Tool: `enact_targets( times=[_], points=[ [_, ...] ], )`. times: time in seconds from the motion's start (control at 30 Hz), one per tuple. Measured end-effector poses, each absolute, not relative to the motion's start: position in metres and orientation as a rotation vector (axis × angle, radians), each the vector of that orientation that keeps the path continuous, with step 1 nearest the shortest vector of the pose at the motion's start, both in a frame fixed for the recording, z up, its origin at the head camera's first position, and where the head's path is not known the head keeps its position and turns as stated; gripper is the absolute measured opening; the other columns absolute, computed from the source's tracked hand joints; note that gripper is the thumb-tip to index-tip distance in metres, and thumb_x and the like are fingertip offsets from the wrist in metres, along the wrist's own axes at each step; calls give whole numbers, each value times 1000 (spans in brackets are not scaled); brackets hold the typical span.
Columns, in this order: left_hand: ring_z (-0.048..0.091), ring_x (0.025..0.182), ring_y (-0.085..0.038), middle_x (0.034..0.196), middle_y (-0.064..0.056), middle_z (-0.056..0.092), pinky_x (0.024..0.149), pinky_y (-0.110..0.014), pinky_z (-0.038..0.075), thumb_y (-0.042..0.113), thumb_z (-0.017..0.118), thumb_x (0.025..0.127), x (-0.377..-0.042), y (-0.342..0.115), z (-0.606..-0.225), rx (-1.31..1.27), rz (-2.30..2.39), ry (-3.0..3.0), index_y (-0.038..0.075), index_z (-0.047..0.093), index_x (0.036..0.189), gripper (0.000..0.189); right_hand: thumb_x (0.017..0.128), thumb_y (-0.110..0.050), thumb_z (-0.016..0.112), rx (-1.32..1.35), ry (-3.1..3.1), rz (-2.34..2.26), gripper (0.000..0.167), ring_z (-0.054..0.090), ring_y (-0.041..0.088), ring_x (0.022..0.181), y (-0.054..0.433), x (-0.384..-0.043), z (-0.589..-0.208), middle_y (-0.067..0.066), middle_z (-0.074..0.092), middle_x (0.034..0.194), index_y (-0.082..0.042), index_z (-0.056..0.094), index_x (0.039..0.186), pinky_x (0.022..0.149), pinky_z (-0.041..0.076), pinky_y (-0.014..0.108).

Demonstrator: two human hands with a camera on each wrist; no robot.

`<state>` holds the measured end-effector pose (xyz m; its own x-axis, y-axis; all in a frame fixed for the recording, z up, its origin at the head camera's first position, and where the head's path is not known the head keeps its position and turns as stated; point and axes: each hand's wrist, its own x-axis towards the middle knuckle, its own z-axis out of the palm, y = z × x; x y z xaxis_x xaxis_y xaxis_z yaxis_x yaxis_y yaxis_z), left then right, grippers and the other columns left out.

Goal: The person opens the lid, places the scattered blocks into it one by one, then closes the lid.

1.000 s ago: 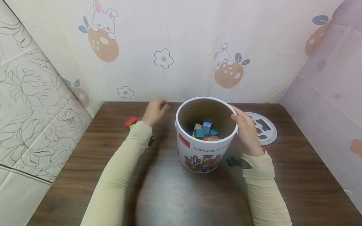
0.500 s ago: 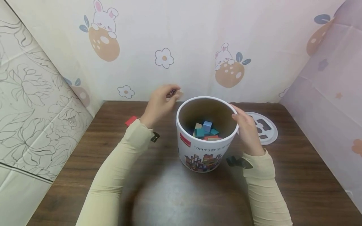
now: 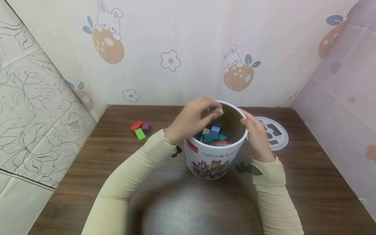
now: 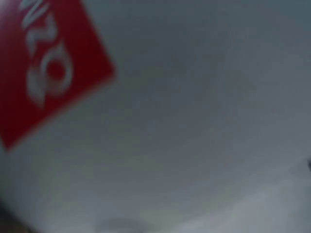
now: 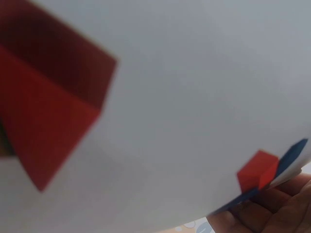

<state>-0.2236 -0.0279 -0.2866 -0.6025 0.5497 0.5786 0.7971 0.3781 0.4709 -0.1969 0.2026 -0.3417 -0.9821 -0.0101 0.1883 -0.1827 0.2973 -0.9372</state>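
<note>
My left hand (image 3: 194, 118) is over the mouth of a white bucket (image 3: 211, 160), pinching a light wooden block (image 3: 218, 112) between thumb and fingers. Inside the bucket lie several blocks, among them a blue block (image 3: 215, 131) and a teal block (image 3: 207, 138). With thumb and fingers, my right hand (image 3: 258, 135) grips the bucket's right rim. In the right wrist view, fingers (image 5: 272, 208) lie against the bucket's printed wall. The left wrist view holds only the blurred bucket wall and its red label (image 4: 53, 63).
At the left of the brown table (image 3: 97, 169) lie a red block (image 3: 136, 126), a green block (image 3: 140, 133) and a purple block (image 3: 146, 127). A white lid with cut-out shapes (image 3: 282, 138) lies to the bucket's right. Patterned cloth walls border the table.
My left hand has moved right, from beside the loose blocks to over the bucket, carrying the wooden block. The green and purple blocks show fully again. My right hand stays on the rim.
</note>
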Motion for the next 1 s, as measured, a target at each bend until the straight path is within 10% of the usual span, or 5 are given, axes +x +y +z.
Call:
enact_targets(
  times=[1.0],
  points=[
    [63, 107, -10, 116, 2, 70, 100, -24, 48, 24, 65, 94, -226, 1, -280, -1423, -499, -2801, 14, 67, 123, 31, 104, -26, 34, 226, -2379, 1755, 45, 44, 25, 138, 203, -198, -341, 5, 49, 149, -15, 49, 145, 112, 37, 55]
  ],
)
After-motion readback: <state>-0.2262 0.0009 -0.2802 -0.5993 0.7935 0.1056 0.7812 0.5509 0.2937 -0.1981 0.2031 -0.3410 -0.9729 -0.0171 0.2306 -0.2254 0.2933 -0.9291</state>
